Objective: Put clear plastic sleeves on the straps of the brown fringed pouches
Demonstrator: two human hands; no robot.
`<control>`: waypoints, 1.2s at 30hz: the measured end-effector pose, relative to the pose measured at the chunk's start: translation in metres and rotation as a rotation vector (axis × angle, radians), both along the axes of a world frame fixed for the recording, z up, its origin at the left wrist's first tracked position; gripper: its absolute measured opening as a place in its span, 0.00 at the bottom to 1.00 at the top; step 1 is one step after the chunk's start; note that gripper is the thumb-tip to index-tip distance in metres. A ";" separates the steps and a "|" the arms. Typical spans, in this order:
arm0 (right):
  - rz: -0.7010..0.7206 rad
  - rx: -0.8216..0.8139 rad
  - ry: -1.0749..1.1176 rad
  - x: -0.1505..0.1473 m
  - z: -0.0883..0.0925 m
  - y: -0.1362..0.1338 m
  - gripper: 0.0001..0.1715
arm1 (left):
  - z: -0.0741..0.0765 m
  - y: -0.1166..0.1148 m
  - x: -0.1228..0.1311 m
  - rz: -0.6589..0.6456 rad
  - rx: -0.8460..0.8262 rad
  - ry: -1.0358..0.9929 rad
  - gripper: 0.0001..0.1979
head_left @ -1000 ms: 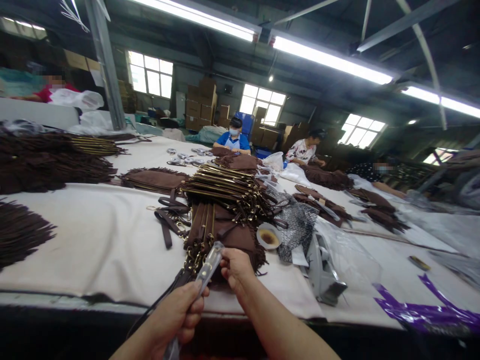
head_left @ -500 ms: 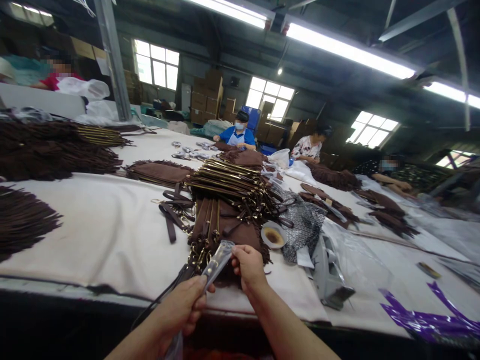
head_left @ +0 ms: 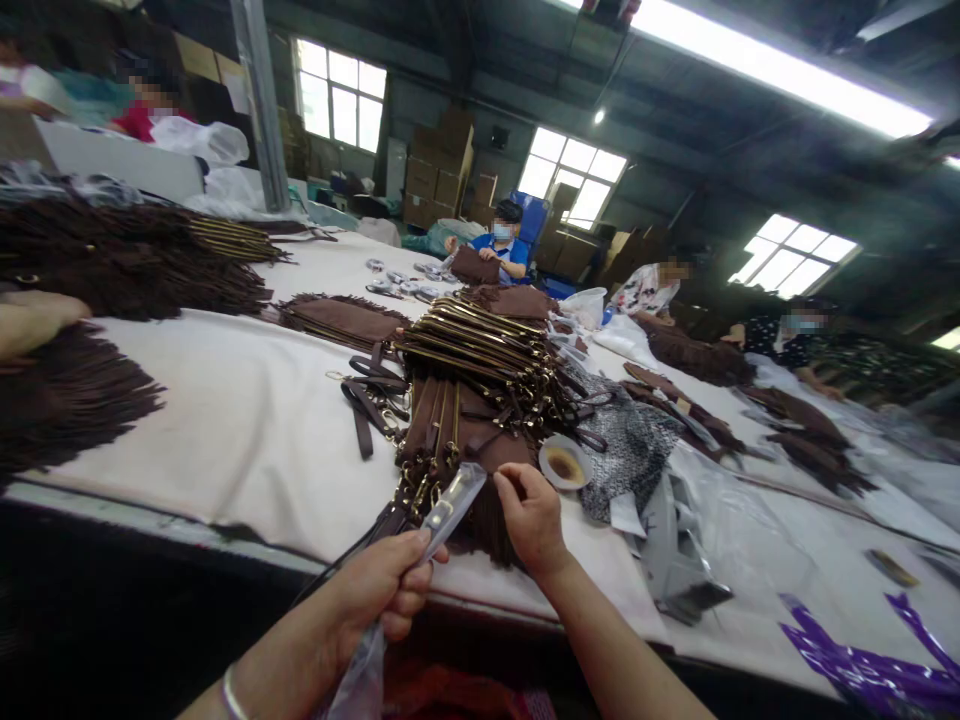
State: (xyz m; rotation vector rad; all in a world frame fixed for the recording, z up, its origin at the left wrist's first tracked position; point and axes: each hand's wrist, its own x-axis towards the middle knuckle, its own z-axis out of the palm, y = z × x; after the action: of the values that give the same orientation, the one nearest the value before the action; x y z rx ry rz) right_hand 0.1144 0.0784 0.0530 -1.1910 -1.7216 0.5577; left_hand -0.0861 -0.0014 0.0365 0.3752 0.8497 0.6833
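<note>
My left hand point(head_left: 394, 580) is closed around a clear plastic sleeve point(head_left: 463, 492) with a dark strap and a gold-coloured metal fitting inside. The sleeve's lower end hangs below that hand. Just right of the sleeve's upper end is my right hand point(head_left: 531, 515), thumb and fingertips pinched together. A small gap shows between those fingertips and the sleeve; whether they hold anything is too small to tell. Beneath and beyond both hands lie brown fringed pouches point(head_left: 491, 448) with gold zips and clasps. Several more are piled crosswise on top point(head_left: 472, 340).
Loose brown wrist straps point(head_left: 367, 400) lie left of the pile. To its right are a small bowl point(head_left: 564, 464) with brown residue, patterned grey fabric point(head_left: 626, 440), a tape dispenser point(head_left: 679, 550) and purple plastic point(head_left: 862, 655). Another person's hand point(head_left: 37, 322) reaches in at left. Co-workers sit across the table.
My right hand has come off the sleeve's upper end and moved slightly right. My left hand still holds the sleeve. Another person's hand has appeared at left. The view has shifted.
</note>
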 end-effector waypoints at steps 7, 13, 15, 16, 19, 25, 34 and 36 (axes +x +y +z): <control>0.479 0.509 -0.744 -0.008 0.010 -0.013 0.18 | 0.003 0.003 0.004 -0.021 -0.016 -0.050 0.22; 0.456 0.552 -0.801 -0.013 0.004 0.007 0.13 | 0.003 -0.025 -0.013 0.000 0.044 0.003 0.23; 0.464 0.548 -0.801 -0.012 0.003 0.009 0.13 | 0.001 -0.037 -0.023 -0.044 0.039 -0.003 0.24; 0.469 0.545 -0.799 -0.012 0.003 0.010 0.13 | 0.001 -0.040 -0.026 -0.063 0.027 -0.017 0.24; 0.482 0.538 -0.793 -0.013 0.002 0.010 0.13 | 0.002 -0.040 -0.030 -0.087 -0.014 -0.066 0.24; 0.479 0.540 -0.794 -0.012 0.002 0.010 0.13 | 0.005 -0.010 -0.020 -0.138 0.010 -0.088 0.21; 0.490 0.539 -0.779 -0.010 -0.002 0.011 0.13 | 0.001 0.014 -0.005 -0.078 0.019 -0.060 0.20; 0.490 0.547 -0.780 -0.010 -0.002 0.012 0.13 | 0.005 0.015 -0.005 -0.062 0.032 -0.051 0.19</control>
State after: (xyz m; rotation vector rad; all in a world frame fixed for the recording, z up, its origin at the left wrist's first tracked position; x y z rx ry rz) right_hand 0.1044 0.0905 0.0507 -0.5989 -2.6351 -0.1621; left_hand -0.0908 0.0132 0.0412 0.4099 0.7769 0.6469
